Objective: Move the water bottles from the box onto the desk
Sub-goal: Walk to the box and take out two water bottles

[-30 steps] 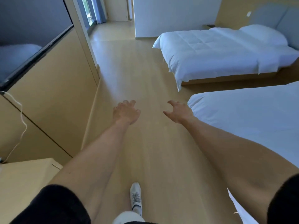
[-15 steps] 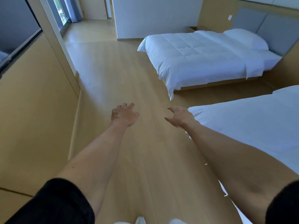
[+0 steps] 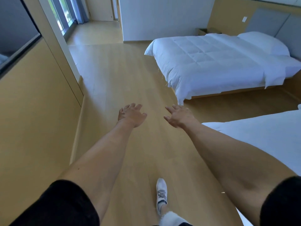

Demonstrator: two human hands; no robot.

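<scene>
No water bottle, box or desk shows in the head view. My left hand [image 3: 131, 115] is stretched out in front of me over the wooden floor, fingers loosely spread and holding nothing. My right hand [image 3: 178, 116] reaches forward beside it, palm turned inward, fingers apart and empty. Both arms end in black sleeves at the bottom of the view.
A wood-panelled wall [image 3: 37, 111] with a dark screen [image 3: 14, 31] runs along the left. A white bed [image 3: 216, 64] stands at the back right, a second white bed [image 3: 263, 137] close on my right. My white shoe [image 3: 161, 193] steps on the floor [image 3: 123, 75].
The view has advanced along the aisle; the desk corner seen at lower left a second ago is out of view. Both hands stay outstretched and empty. My shoe has stepped forward.
</scene>
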